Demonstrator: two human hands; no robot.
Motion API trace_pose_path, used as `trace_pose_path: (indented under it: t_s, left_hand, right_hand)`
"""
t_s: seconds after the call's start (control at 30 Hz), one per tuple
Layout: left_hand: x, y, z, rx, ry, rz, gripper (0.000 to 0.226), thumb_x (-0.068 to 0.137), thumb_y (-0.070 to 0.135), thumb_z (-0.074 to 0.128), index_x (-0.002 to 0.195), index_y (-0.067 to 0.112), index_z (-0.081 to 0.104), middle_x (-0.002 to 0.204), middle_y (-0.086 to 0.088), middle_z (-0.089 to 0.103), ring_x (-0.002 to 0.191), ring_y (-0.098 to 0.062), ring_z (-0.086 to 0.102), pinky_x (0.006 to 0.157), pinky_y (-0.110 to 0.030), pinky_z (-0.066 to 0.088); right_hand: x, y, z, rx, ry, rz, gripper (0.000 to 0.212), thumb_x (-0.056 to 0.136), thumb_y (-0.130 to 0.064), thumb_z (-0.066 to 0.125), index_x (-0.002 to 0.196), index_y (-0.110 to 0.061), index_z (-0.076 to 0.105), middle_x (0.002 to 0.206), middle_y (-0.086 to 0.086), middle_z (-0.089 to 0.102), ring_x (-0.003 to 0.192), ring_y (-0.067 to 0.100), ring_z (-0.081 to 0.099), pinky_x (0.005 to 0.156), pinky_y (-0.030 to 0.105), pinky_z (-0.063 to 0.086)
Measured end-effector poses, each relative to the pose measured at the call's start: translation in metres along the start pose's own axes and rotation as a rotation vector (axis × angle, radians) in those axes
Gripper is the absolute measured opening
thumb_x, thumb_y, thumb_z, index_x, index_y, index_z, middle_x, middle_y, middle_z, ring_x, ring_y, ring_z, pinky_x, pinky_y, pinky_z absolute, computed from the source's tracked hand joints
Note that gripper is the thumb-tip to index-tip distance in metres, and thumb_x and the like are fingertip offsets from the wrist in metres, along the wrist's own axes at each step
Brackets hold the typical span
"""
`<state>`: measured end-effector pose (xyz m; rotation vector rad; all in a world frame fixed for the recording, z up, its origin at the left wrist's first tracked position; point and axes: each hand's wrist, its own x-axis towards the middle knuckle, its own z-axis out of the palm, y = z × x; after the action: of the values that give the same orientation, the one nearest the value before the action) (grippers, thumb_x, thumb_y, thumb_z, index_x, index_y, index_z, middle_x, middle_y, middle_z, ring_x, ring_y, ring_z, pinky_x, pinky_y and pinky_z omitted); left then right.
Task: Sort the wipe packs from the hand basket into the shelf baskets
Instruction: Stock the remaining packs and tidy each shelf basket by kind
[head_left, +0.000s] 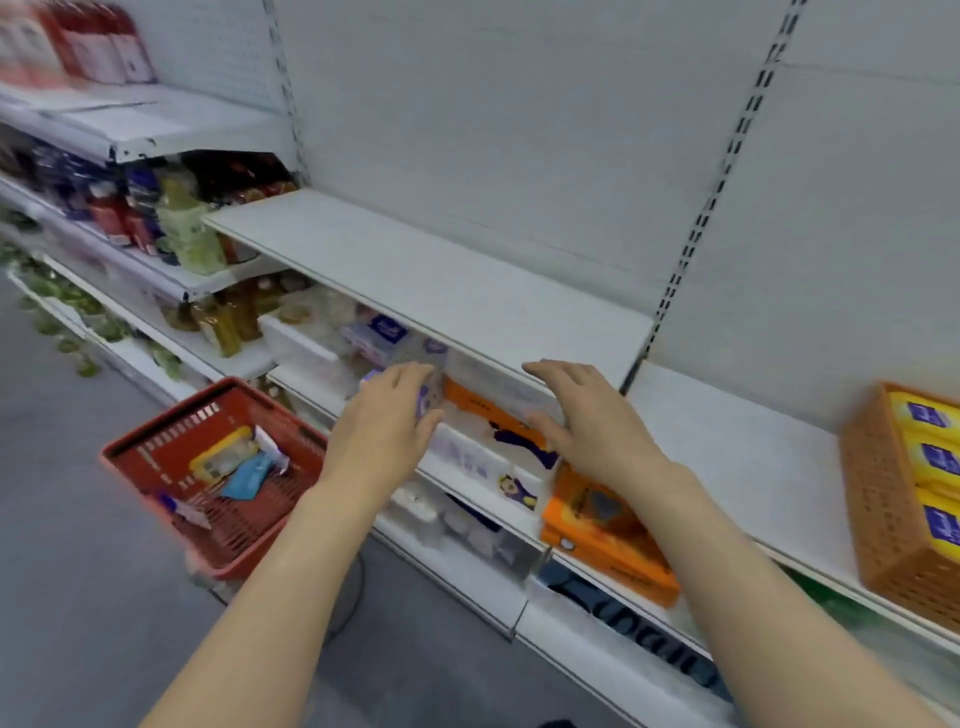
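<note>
Wipe packs (236, 462) lie loose in a red hand basket (156, 441) that stands low at the left, near the foot of a shop shelving unit; a yellow-edged pack and a blue one show most clearly, so judging by that, sorting is not yet finished. Both of the person's bare arms reach forward and down to the middle shelf (753, 467), under a bare white shelf board (415, 270). The left hand (384, 421) has its fingers curled round a pale pack with purple print (428, 402), gripping it from above at the mouth of a white shelf basket (467, 457) that already holds similar pale, purple-marked packs. That match of colours suggests the pack is being set down among its own kind. The right hand (587, 415) is spread with fingers fairly straight and holds nothing; its fingertips seem to rest on or just above the far rim of the same white basket, probably to steady it, though the blur makes actual contact hard to confirm. Just beside that basket, toward the right, orange packs (602, 535) sit stacked at the shelf's front edge. Well apart, at the far right, an orange woven shelf basket (883, 499) holds yellow packs (930, 457) standing in a row. Bottles and other goods (187, 228) fill the shelves to the left, out of focus.
</note>
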<state>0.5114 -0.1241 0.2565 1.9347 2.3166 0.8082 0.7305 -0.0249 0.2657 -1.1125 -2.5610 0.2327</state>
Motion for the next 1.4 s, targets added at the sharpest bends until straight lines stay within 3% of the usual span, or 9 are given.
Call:
trace_pose_path:
  t_s: [0.33, 0.5, 0.77, 0.93, 1.03, 1.17, 1.27, 1.33, 1.4]
  left_hand:
    - [0.012, -0.192, 0.018, -0.010, -0.049, -0.254, 0.040, 0.091, 0.034, 0.063, 0.127, 0.022, 0.053, 0.127, 0.003, 0.057, 0.118, -0.019, 0.051, 0.091, -0.033, 0.043]
    - [0.043, -0.305, 0.038, 0.036, -0.176, -0.429, 0.046, 0.092, 0.037, 0.062, 0.133, 0.019, 0.052, 0.133, 0.000, 0.055, 0.124, -0.020, 0.049, 0.098, -0.035, 0.043]
    - [0.055, -0.464, 0.073, -0.009, -0.425, -0.708, 0.052, 0.085, 0.033, 0.071, 0.131, 0.011, 0.057, 0.125, -0.013, 0.062, 0.117, -0.031, 0.056, 0.096, -0.038, 0.045]
    - [0.052, -0.558, 0.100, -0.027, -0.615, -0.798, 0.046, 0.087, 0.036, 0.069, 0.125, 0.010, 0.060, 0.119, -0.014, 0.066, 0.109, -0.034, 0.060, 0.082, -0.037, 0.047]
    - [0.052, -0.611, 0.113, -0.009, -0.780, -0.776, 0.047, 0.090, 0.038, 0.064, 0.128, 0.012, 0.057, 0.121, -0.017, 0.065, 0.111, -0.036, 0.059, 0.083, -0.039, 0.047]
    - [0.065, -0.666, 0.126, -0.023, -0.957, -0.665, 0.044, 0.093, 0.038, 0.060, 0.129, 0.013, 0.058, 0.126, -0.016, 0.063, 0.115, -0.034, 0.058, 0.086, -0.039, 0.048]
    - [0.080, -0.694, 0.135, -0.075, -1.027, -0.598, 0.040, 0.094, 0.042, 0.058, 0.125, 0.016, 0.061, 0.123, -0.013, 0.066, 0.109, -0.032, 0.062, 0.088, -0.041, 0.050]
    - [0.088, -0.709, 0.140, -0.094, -1.065, -0.550, 0.041, 0.094, 0.042, 0.058, 0.127, 0.019, 0.059, 0.125, -0.009, 0.065, 0.113, -0.029, 0.060, 0.093, -0.041, 0.048]
    - [0.093, -0.720, 0.144, -0.112, -1.090, -0.529, 0.040, 0.095, 0.041, 0.057, 0.128, 0.019, 0.059, 0.128, -0.007, 0.064, 0.116, -0.027, 0.059, 0.097, -0.039, 0.046]
  right_hand:
    - [0.143, -0.107, 0.157, 0.090, -0.235, -0.172, 0.053, 0.096, -0.038, 0.057, 0.144, -0.019, 0.045, 0.146, 0.003, 0.046, 0.135, 0.023, 0.038, 0.108, 0.036, 0.036]
    - [0.237, -0.144, 0.245, 0.159, -0.414, -0.188, 0.051, 0.096, -0.038, 0.056, 0.142, -0.018, 0.047, 0.145, 0.004, 0.047, 0.133, 0.025, 0.040, 0.106, 0.035, 0.036]
    - [0.323, -0.186, 0.378, 0.204, -0.740, -0.092, 0.048, 0.095, -0.041, 0.057, 0.137, -0.018, 0.051, 0.135, 0.008, 0.055, 0.126, 0.027, 0.048, 0.101, 0.037, 0.043]
    - [0.322, -0.216, 0.466, 0.367, -0.943, 0.212, 0.048, 0.093, -0.042, 0.060, 0.133, -0.015, 0.058, 0.132, 0.005, 0.062, 0.120, 0.024, 0.058, 0.097, 0.033, 0.046]
    - [0.315, -0.240, 0.513, 0.474, -1.045, 0.473, 0.052, 0.093, -0.043, 0.063, 0.133, -0.011, 0.058, 0.133, 0.006, 0.062, 0.120, 0.023, 0.058, 0.100, 0.031, 0.046]
    - [0.305, -0.281, 0.573, 0.600, -1.012, 0.805, 0.040, 0.092, -0.039, 0.064, 0.113, -0.006, 0.068, 0.114, 0.010, 0.069, 0.106, 0.025, 0.065, 0.091, 0.033, 0.050]
    - [0.301, -0.316, 0.615, 0.772, -0.980, 1.068, 0.029, 0.093, -0.038, 0.064, 0.100, -0.011, 0.069, 0.093, 0.006, 0.069, 0.080, 0.019, 0.065, 0.071, 0.032, 0.051]
    - [0.307, -0.339, 0.638, 0.893, -0.946, 1.302, 0.028, 0.090, -0.047, 0.064, 0.101, -0.021, 0.060, 0.093, 0.002, 0.062, 0.077, 0.015, 0.061, 0.058, 0.027, 0.053]
    - [0.315, -0.356, 0.660, 0.926, -0.925, 1.487, 0.040, 0.083, -0.058, 0.066, 0.101, -0.024, 0.054, 0.098, 0.003, 0.061, 0.078, 0.015, 0.059, 0.057, 0.026, 0.053]
